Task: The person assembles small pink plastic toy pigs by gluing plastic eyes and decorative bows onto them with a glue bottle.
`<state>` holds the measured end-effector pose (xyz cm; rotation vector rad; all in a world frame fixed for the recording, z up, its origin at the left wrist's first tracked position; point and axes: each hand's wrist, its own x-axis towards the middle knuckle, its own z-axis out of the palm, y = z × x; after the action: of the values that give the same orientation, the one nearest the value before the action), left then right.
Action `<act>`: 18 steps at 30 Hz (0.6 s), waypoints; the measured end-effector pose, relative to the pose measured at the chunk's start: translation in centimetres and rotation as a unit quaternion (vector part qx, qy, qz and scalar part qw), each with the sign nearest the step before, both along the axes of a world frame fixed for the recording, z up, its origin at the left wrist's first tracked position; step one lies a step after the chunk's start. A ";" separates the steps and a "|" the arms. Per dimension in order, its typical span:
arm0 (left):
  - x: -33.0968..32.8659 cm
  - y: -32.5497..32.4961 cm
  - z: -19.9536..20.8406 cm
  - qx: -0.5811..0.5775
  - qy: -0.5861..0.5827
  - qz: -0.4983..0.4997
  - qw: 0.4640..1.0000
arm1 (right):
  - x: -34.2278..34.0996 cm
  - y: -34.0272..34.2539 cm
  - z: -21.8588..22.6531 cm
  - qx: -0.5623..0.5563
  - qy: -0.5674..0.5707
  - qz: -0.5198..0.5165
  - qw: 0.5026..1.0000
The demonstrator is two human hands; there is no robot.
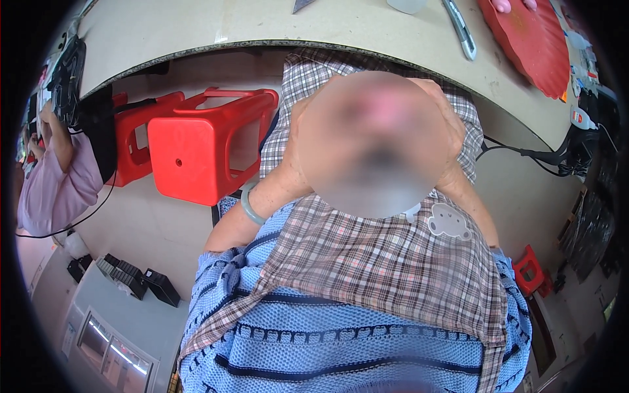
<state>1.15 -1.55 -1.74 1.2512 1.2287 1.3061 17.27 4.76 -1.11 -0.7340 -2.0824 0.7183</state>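
My left hand (294, 154) and my right hand (452, 124) come together above my lap, curled in from both sides around something. A round blurred patch covers most of the fingers and what lies between them. Only a pink spot, a dark spot and skin tones show through, so its kind cannot be made out. Under the hands lies a checked apron (386, 252) with a pale bear-shaped patch. A pale green bangle (248, 204) circles my left wrist.
Ahead curves the edge of a pale table (262, 23). On it lie a utility knife (461, 29) and a red scalloped tray (534, 49) with pink pieces (502, 5). Red stools (187, 154) stand at left, near another person in a pink top (62, 187). Cables hang at right.
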 end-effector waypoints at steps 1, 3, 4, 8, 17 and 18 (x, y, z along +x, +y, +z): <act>0.0 -0.1 0.1 0.000 0.000 0.000 1.000 | 0.0 0.0 0.0 0.016 -0.003 0.000 1.000; -0.1 -0.3 0.2 0.029 0.088 0.023 0.995 | 0.0 -0.1 -0.1 0.033 -0.005 0.000 0.999; -0.1 -0.2 0.3 0.029 0.088 0.023 0.995 | 0.0 -0.1 -0.2 0.041 -0.007 -0.005 0.999; -0.1 0.0 0.2 0.128 0.182 0.051 0.974 | 0.1 -0.3 -0.4 0.061 -0.010 -0.001 0.998; -0.1 0.0 0.5 0.146 0.222 0.064 0.962 | 0.0 -0.4 -0.6 0.059 -0.014 -0.005 0.998; -0.1 0.0 0.5 0.148 0.226 0.064 0.961 | 0.0 -0.4 -0.5 0.059 -0.014 -0.005 0.998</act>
<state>1.09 -1.55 -1.24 1.7814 1.4854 1.3777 17.26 4.35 -1.65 -0.6913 -2.1262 0.5773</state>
